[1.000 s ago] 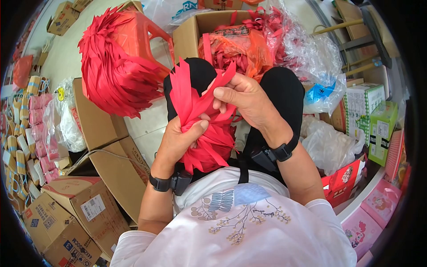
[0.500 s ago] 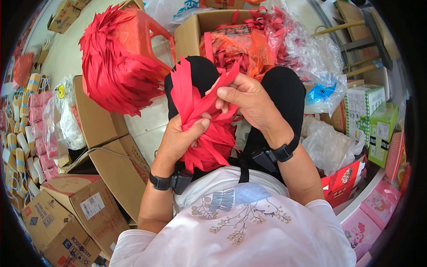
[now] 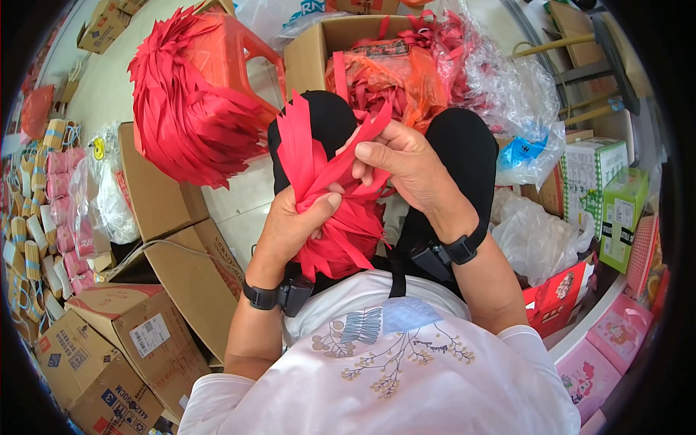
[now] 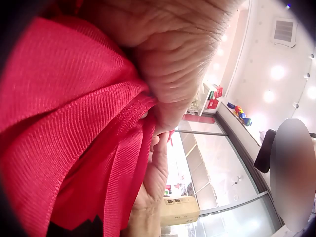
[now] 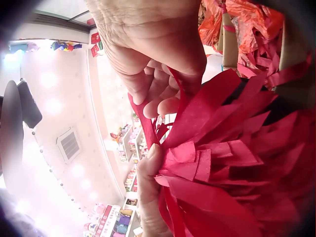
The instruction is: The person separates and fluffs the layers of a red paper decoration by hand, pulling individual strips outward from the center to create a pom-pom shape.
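A fringed bundle of flat red fabric ribbons (image 3: 349,238) is held above the lap, near the inner edges of the black-trousered thighs (image 3: 458,148). Its long axis runs from the waist towards the knees; angled-cut strip ends point away at the far end, and others fan back towards the waist. The left palm and thumb cover its gathered middle; the bundle runs past the border of both wrist views. The left hand (image 3: 291,228) grips it, thumb pressed across the ribbons, most fingers hidden. The right hand (image 3: 412,172) pinches one raised ribbon strip (image 3: 333,172) between thumb and fingers, the remaining fingers bent.
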Action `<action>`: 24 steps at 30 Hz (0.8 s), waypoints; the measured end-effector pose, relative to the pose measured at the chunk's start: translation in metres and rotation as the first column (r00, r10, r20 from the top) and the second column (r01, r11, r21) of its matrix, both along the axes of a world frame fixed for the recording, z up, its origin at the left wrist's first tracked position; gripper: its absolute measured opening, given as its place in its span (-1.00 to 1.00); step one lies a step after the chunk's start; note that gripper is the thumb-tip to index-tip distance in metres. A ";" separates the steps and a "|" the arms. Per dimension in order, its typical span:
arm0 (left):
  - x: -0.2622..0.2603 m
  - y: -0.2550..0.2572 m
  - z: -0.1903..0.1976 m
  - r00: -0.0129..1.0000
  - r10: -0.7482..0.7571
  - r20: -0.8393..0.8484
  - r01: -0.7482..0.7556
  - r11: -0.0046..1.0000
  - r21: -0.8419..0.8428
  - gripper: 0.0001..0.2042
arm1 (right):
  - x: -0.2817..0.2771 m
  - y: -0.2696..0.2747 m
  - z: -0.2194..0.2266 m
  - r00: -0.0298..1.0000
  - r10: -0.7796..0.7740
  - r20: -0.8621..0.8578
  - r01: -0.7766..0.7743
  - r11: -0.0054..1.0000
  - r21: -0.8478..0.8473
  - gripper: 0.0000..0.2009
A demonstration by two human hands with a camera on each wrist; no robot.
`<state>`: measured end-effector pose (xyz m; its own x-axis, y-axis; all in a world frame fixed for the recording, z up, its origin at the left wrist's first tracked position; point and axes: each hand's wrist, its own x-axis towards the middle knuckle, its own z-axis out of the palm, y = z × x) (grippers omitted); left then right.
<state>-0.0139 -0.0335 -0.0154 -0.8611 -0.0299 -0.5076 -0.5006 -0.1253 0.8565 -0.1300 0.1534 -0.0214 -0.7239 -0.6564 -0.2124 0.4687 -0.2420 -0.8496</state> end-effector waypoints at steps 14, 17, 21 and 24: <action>0.000 0.001 -0.001 1.000 0.016 -0.007 -0.016 1.000 0.015 -0.81 | 0.001 0.002 -0.007 1.000 0.009 0.023 -0.008 1.000 -0.027 -0.80; 0.000 0.001 -0.002 1.000 0.012 -0.010 -0.012 1.000 0.016 -0.81 | 0.001 0.003 -0.007 0.999 0.010 0.031 -0.009 0.999 -0.041 -0.80; -0.001 0.001 -0.002 1.000 0.013 -0.007 -0.013 1.000 0.006 -0.80 | 0.001 0.005 -0.008 0.998 0.019 0.053 -0.016 0.998 -0.054 -0.81; -0.001 0.002 -0.001 1.000 0.019 0.001 -0.019 1.000 0.010 -0.79 | 0.001 0.005 -0.009 0.999 0.017 0.052 -0.013 0.997 -0.074 -0.82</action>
<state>-0.0152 -0.0316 -0.0168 -0.8601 -0.0414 -0.5084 -0.4984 -0.1436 0.8550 -0.1290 0.1589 -0.0307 -0.7032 -0.6821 -0.2009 0.5162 -0.2954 -0.8039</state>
